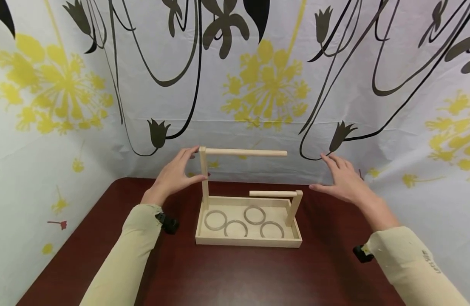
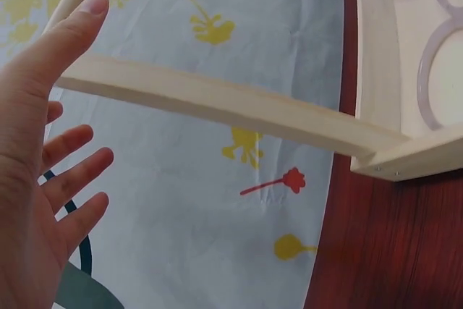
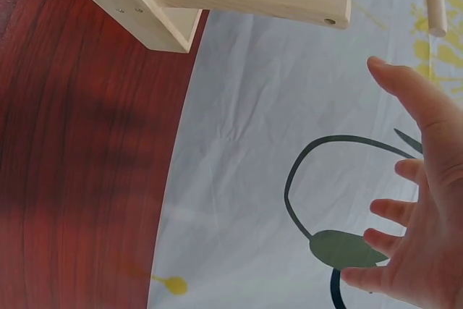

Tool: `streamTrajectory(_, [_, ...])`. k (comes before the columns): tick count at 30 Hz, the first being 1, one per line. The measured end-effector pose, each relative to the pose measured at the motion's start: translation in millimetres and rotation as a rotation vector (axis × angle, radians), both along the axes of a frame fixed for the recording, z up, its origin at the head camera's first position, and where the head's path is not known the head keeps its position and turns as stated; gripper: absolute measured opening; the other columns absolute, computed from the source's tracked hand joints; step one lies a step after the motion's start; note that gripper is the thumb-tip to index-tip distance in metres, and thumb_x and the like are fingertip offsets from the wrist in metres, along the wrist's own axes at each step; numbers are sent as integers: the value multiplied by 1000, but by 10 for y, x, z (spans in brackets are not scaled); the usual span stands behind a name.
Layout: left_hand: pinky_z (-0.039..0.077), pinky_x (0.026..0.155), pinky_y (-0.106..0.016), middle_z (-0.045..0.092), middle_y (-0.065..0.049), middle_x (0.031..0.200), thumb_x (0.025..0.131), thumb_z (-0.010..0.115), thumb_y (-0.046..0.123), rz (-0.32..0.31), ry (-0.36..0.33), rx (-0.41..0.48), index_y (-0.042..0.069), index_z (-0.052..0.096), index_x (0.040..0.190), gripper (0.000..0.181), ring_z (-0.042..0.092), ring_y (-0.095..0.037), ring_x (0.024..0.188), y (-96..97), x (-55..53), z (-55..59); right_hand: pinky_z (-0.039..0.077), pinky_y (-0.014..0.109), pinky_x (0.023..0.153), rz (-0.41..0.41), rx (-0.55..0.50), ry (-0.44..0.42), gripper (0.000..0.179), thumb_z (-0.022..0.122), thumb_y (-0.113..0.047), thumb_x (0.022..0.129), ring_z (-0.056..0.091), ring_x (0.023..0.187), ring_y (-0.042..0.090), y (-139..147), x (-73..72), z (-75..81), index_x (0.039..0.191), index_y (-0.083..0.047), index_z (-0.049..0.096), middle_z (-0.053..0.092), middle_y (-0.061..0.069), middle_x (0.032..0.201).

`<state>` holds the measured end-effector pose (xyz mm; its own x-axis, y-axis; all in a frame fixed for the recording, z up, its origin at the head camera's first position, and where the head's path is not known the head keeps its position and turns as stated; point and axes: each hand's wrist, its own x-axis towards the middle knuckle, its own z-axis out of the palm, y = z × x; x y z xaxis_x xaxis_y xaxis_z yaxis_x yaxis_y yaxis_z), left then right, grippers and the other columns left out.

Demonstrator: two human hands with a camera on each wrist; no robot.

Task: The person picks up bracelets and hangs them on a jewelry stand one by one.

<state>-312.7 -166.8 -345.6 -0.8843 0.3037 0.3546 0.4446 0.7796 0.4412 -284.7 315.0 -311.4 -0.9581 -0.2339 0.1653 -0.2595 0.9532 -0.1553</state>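
Note:
A pale wooden tray (image 1: 248, 242) stands on the table, with several translucent rings (image 1: 255, 207) lying flat inside. From its left end rises a tall post (image 1: 203, 165) with a long rod (image 1: 246, 152) pointing right. A shorter post (image 1: 294, 209) at the right end carries a short rod (image 1: 273, 194) pointing left. My left hand (image 1: 176, 172) is beside the upper tall post, thumb and fingers spread around it; in the left wrist view the fingers (image 2: 79, 186) look relaxed. My right hand (image 1: 344, 180) hovers right of the short post, thumb apart from the fingers, holding nothing.
The dark red-brown table (image 1: 235, 276) reaches back to a pale cloth (image 1: 258, 102) printed with yellow and dark flowers, which hangs behind and at both sides. A dark wrist camera (image 1: 169, 223) sits on the left sleeve, another dark camera (image 1: 363, 254) on the right.

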Motion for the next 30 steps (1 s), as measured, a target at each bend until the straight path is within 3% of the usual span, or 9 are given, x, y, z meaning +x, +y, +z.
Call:
streamTrajectory(11, [46, 105, -53, 49, -10, 139, 84, 79, 44, -50, 4, 117, 15, 29, 156, 92, 53, -33, 129, 111, -37, -66, 25, 74, 107, 25, -23, 37, 105, 71, -59, 84, 21, 140, 58, -14, 17, -27, 157, -4, 22, 25, 31, 156])
streamTrajectory(19, [45, 110, -46, 51, -16, 136, 88, 78, 27, -124, 8, 292, 7, 34, 153, 81, 54, -33, 126, 159, -80, -135, 25, 72, 108, 33, -27, 42, 102, 71, -58, 85, 22, 140, 57, -44, 28, -1, 157, -3, 23, 27, 31, 155])
streamTrajectory(30, [52, 99, -51, 54, -24, 126, 91, 74, 13, -177, -36, 538, 3, 42, 145, 63, 58, -39, 116, 215, -81, -160, 28, 74, 105, 42, -17, 36, 102, 69, -60, 86, 22, 141, 56, -123, 94, 25, 158, -5, 22, 26, 29, 156])
